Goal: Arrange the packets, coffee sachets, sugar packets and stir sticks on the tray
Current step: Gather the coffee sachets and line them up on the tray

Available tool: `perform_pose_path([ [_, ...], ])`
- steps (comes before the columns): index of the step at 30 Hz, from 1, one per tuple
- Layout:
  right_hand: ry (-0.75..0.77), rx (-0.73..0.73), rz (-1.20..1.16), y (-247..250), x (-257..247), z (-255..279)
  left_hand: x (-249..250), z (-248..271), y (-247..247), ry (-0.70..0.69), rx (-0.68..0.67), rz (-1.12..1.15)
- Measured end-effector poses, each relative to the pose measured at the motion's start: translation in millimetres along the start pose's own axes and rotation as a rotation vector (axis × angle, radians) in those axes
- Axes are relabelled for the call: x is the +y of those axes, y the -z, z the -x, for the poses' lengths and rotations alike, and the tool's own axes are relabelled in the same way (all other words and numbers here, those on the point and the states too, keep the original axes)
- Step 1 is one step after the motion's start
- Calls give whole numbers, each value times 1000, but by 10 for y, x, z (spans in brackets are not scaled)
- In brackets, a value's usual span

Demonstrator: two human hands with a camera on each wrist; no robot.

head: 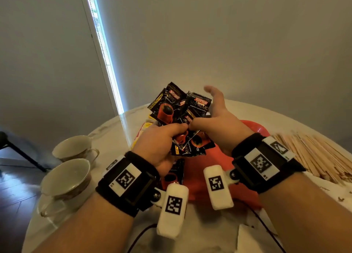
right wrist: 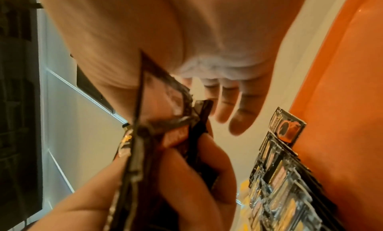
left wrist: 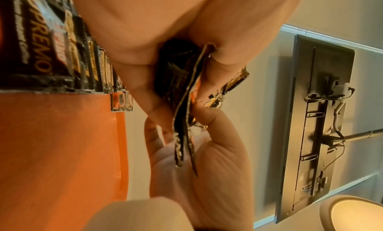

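- The left hand (head: 158, 148) has its fingers curled tight round a fanned bunch of black coffee sachets (head: 179, 110), held up above the red tray (head: 209, 169).
- The right hand (head: 219, 123) is right against the bunch, its thumb pressed to the sachets beside the left thumb; its fingers (right wrist: 236, 110) are straight and spread, not wrapped round anything.
- A row of more sachets (right wrist: 283, 169) stands on edge in the tray, by its left side.
- Yellow packets (head: 146, 126) lie at the tray's far left edge, partly hidden by the hands.
- A spread of wooden stir sticks (head: 314, 151) lies on the table (head: 114, 127) to the right of the tray.
- Two cups (head: 70, 161) sit on the left of the table.
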State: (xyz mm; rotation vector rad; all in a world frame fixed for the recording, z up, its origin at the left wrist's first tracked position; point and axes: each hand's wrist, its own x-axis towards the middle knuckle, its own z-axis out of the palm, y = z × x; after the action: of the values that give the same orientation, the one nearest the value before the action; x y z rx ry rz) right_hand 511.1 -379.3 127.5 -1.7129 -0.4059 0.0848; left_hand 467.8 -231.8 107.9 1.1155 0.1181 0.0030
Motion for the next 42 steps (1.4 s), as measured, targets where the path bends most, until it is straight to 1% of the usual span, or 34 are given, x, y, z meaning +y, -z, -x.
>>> perform_pose_path([
  [2,51,-48,-1,-12,-11,1,5,6,27,-3,8,-18],
  [4,55,-112,-82,-54,-17,2,11,20,44,-3,-7,-27],
  [6,32,-151,-100,-97,-19,11,14,30,64,7,-32,-40],
  [8,16,-158,-101,-117,-24,24,16,40,81,18,-56,-47],
  [11,13,-117,-141,-57,-59,3,23,71,85,11,-78,-89],
  [15,131,-125,-137,52,-107,-12,-17,104,48,-32,-94,-226],
  [18,161,-162,-81,57,-119,6,-33,111,34,-30,-96,-266],
  [20,174,-139,-101,32,-124,9,-27,110,45,-30,-104,-276],
  [24,153,-55,-359,-10,-137,7,17,114,78,-25,-137,-260],
  [28,121,46,-497,-3,-150,2,46,109,87,-17,-133,-250],
  [37,125,239,-524,-46,-111,-36,98,79,151,-21,-104,-202],
  [42,146,283,-527,-60,-82,-52,112,68,187,-25,-54,-193],
])
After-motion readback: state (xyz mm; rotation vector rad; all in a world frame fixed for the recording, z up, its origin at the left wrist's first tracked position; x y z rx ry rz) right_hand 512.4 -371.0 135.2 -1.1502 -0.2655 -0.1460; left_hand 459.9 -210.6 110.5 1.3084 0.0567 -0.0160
